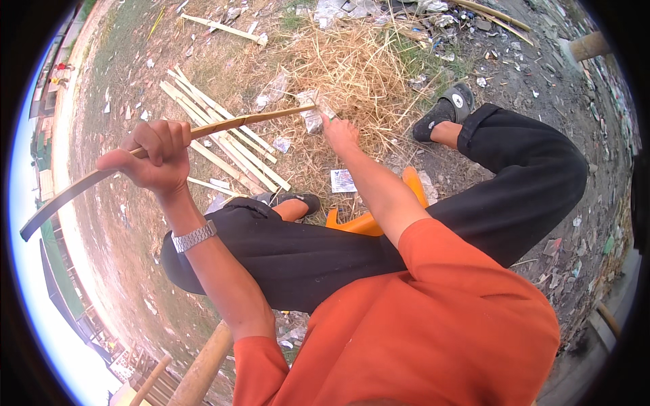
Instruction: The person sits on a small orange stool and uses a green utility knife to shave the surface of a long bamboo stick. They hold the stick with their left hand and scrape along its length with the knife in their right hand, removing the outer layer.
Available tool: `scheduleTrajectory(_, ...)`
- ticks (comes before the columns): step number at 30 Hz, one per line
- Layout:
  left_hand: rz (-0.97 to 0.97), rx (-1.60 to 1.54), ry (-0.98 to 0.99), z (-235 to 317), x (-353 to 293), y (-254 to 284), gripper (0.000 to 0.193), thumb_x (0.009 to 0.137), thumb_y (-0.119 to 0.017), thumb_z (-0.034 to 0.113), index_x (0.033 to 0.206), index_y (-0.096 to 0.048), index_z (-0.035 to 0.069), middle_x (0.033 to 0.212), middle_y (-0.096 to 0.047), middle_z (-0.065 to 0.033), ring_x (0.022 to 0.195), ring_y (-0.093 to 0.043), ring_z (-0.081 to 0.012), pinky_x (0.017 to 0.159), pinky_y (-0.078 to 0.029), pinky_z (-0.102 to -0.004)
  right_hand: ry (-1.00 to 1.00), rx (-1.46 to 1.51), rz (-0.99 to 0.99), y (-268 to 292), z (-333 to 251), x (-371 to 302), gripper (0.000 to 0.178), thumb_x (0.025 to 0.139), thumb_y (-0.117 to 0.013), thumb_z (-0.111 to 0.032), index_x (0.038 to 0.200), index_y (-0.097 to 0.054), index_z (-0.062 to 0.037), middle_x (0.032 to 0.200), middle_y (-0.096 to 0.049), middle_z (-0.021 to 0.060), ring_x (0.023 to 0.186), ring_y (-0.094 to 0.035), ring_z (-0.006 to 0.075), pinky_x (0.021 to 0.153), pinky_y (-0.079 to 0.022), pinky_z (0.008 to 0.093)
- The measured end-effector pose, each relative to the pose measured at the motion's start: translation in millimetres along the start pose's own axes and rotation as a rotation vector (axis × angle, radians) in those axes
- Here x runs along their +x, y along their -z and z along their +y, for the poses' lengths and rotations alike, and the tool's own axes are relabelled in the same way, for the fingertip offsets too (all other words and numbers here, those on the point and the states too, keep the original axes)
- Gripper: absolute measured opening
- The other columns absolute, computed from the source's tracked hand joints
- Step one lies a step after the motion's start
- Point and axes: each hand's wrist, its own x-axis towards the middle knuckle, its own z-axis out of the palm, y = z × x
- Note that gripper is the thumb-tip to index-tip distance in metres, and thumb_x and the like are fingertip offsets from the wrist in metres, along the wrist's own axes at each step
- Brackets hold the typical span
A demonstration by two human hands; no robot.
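Observation:
My left hand (pixel 157 150) is raised on the left, its fingers wrapped round a long, thin bamboo strip (pixel 254 119). One end of the strip sticks out past my thumb to the lower left. The other end slants away toward the middle and stops just short of my right hand (pixel 343 138). The fingers of that hand are closed, with a small bit of green showing at them; what they hold is too small to make out. Several pale split bamboo strips (pixel 233 150) lie on the ground beyond my left knee.
A heap of straw-like shavings (pixel 355 71) lies ahead of my right hand. An orange plastic piece (pixel 365 223) shows between my legs. Litter dots the ground, including a printed paper (pixel 343 181). A bamboo pole (pixel 203 365) stands at the lower left.

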Motion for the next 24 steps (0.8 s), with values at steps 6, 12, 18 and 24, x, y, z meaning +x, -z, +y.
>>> scheduleTrajectory(6,0.028,0.004,0.008,2.4,1.5,3.0,0.070,0.081,-0.028,0.079,0.052,-0.029,0.015,0.046,-0.019,0.0062,0.040,-0.013,-0.0073,0.042,-0.014,-0.0270,-0.045,-0.014,0.035,-11.0,1.9,13.5,0.067,0.098,-0.025,-0.052,0.100,-0.068,0.0003,0.102,-0.065,0.0248,0.100,-0.062,0.0374,0.086,-0.049,0.0465)
scheduleTrajectory(12,0.246,0.081,-0.016,3.6,-0.4,0.3,0.063,0.089,-0.036,0.067,0.052,-0.026,0.017,0.046,-0.016,0.0062,0.041,-0.012,-0.0079,0.044,-0.014,-0.0263,-0.105,0.211,0.021,-1.4,-4.1,3.5,0.075,0.096,-0.023,-0.055,0.096,-0.066,0.0067,0.100,-0.063,0.0293,0.099,-0.062,0.0390,0.085,-0.048,0.0468)
scheduleTrajectory(18,0.300,0.170,-0.073,3.1,6.4,-18.9,0.058,0.096,-0.041,0.051,0.052,-0.027,0.017,0.048,-0.017,0.0053,0.045,-0.012,-0.0094,0.048,-0.016,-0.0274,0.185,0.330,-0.150,85.8,-80.7,-109.6,0.083,0.095,-0.022,-0.059,0.083,-0.066,0.0101,0.085,-0.063,0.0336,0.085,-0.064,0.0434,0.074,-0.049,0.0509)
scheduleTrajectory(24,0.140,0.129,-0.012,1.9,-3.1,-12.6,0.058,0.096,-0.039,0.052,0.052,-0.026,0.016,0.048,-0.016,0.0052,0.046,-0.011,-0.0097,0.049,-0.015,-0.0283,0.146,0.205,-0.064,70.4,-72.6,-107.9,0.075,0.096,-0.027,-0.055,0.086,-0.067,0.0086,0.089,-0.063,0.0336,0.089,-0.063,0.0449,0.080,-0.049,0.0512)
